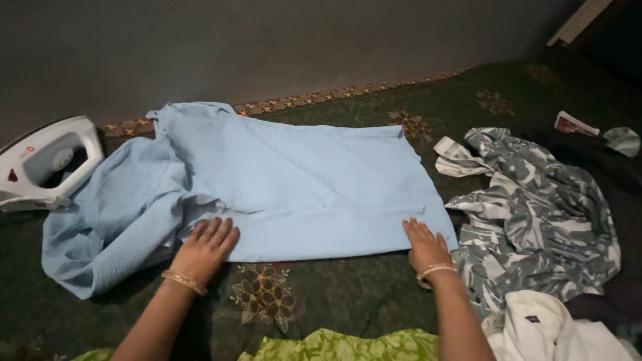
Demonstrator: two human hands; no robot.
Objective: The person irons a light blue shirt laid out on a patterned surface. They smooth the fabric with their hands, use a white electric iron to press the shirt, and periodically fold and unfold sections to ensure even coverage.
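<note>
A light blue shirt (301,180) lies spread flat on a dark green patterned carpet (348,287), its sleeve bunched at the left. My left hand (204,247) rests palm down on the shirt's near edge, fingers apart, a bangle at the wrist. My right hand (426,244) presses flat on the near right corner of the same shirt, also with a bangle. Neither hand grips anything.
A white iron (47,164) stands at the left beside the sleeve. A grey and white patterned shirt (535,214) lies crumpled at the right, with a white garment (548,331) below it. Green patterned cloth (334,346) covers my lap. A grey wall runs behind.
</note>
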